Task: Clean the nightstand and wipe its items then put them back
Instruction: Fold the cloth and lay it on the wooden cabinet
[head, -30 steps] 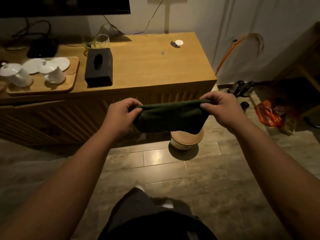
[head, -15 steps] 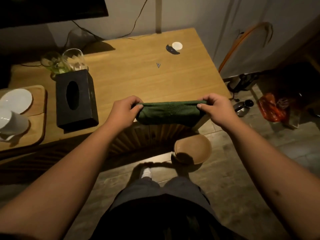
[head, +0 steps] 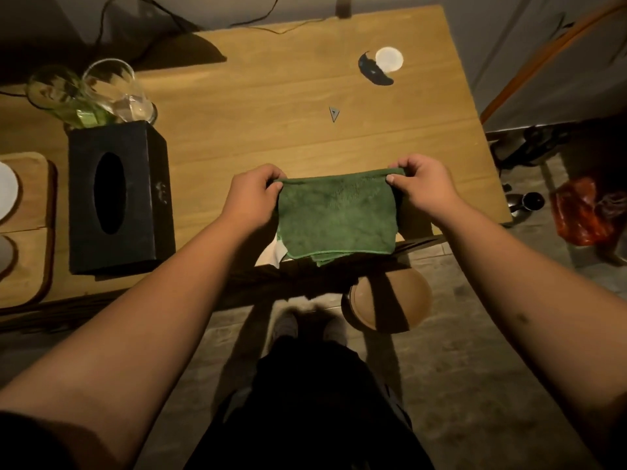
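While both the left hand (head: 252, 195) and right hand (head: 422, 186) pinch its upper corners above the wooden nightstand (head: 271, 96), the soft, limp folded green microfibre cloth (head: 337, 215) should stay supported at those corners.

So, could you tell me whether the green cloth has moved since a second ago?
Yes. The green cloth, pinched by the left hand and right hand, has come forward from before the cabinet front to above the wooden top.

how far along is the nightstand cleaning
Early, it seems. Both hands, left hand and right hand, pinch the top corners of the green cloth above the nightstand, not yet wiping. The tissue box, glasses and white disc sit on top, apparently untouched.
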Motion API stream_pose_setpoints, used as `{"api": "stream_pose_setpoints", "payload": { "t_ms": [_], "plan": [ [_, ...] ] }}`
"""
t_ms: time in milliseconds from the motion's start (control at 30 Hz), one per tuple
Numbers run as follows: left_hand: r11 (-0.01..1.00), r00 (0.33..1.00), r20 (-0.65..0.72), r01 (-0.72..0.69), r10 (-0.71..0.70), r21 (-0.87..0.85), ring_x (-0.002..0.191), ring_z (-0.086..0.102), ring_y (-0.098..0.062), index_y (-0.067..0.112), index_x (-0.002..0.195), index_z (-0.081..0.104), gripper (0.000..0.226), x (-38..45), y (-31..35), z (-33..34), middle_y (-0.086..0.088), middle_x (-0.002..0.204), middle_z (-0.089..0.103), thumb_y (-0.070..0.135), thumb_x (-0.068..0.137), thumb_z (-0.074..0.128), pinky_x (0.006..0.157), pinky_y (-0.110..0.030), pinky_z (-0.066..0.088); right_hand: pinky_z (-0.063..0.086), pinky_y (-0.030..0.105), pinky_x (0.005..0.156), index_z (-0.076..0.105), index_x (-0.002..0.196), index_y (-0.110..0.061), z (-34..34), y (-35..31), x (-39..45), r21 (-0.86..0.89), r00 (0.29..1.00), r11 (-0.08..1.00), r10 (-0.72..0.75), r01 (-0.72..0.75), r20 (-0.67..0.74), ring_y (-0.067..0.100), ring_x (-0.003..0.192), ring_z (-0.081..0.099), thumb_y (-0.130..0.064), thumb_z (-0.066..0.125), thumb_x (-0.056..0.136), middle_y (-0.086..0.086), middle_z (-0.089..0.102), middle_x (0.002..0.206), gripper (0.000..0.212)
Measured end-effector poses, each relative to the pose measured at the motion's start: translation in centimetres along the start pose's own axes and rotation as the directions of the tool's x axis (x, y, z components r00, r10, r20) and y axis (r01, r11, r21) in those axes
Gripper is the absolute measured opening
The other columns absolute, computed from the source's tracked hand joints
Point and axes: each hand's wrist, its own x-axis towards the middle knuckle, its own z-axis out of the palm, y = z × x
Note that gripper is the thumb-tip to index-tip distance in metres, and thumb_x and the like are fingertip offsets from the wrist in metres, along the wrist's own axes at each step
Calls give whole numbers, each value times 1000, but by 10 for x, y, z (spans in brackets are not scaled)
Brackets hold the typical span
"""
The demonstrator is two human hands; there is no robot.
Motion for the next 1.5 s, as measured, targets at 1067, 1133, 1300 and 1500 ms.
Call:
{"api": "stream_pose_setpoints", "payload": {
  "t_ms": [1067,1133,1300,1500],
  "plan": [
    [769,977,206,-94,-50,633,144,2,-35,39,146,10,70,-22,-3,42,-5,159,-3,59,87,41,110,-55,18,23,48,112,17,149,-32,32,21,-9,-698,908,587,-185,409,376,23,146,10,-50,48,92,2,12,159,67],
    [779,985,172,-110,2,618,144,-4,-34,39,147,4,75,-24,7,38,-5,159,-8,65,84,37,111,-56,15,20,50,113,11,149,-33,29,17,-13,-695,920,608,-190,384,343,23,146,8,-59,44,89,1,9,160,73],
    [769,976,143,-219,166,601,144,-4,-34,40,147,-1,80,-14,56,30,-7,159,-7,73,80,28,110,-57,15,14,54,113,4,148,-39,5,13,-34,-728,960,629,-219,275,173,24,146,-1,-79,28,79,0,-2,160,83],
    [702,894,194,-438,403,561,144,-1,-34,39,147,6,82,-7,128,29,-8,159,-3,76,77,29,109,-58,18,16,58,110,7,148,-37,-46,12,-82,-704,976,710,-155,3,-151,27,146,1,-85,24,74,0,-2,160,90]
  ]
}}
